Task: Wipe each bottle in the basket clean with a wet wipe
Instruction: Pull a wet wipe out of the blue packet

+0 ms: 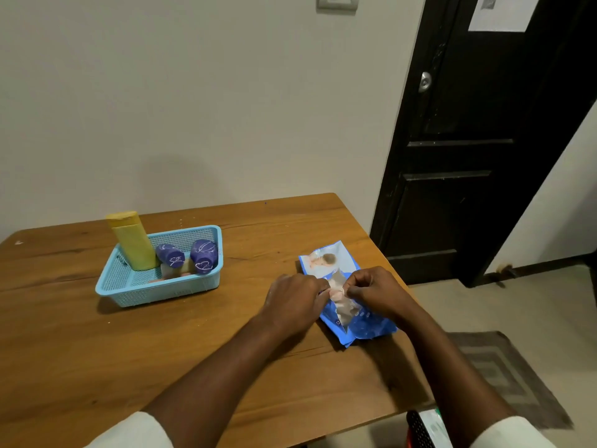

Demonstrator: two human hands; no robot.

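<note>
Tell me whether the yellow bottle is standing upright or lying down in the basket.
Upright, leaning slightly. The yellow bottle stands on its base in the blue basket, at the far left corner, its top rising well above the rim.

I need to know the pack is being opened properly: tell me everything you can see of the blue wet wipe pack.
The wet wipe pack is a soft blue plastic pouch, crinkled, with a pale printed picture at its far end. It lies flat on the wooden table, near the right edge, apart from the basket. The left hand and right hand both rest on its middle, fingers curled, pinching at the whitish flap or wipe there. Whether a wipe is out cannot be told.
</note>
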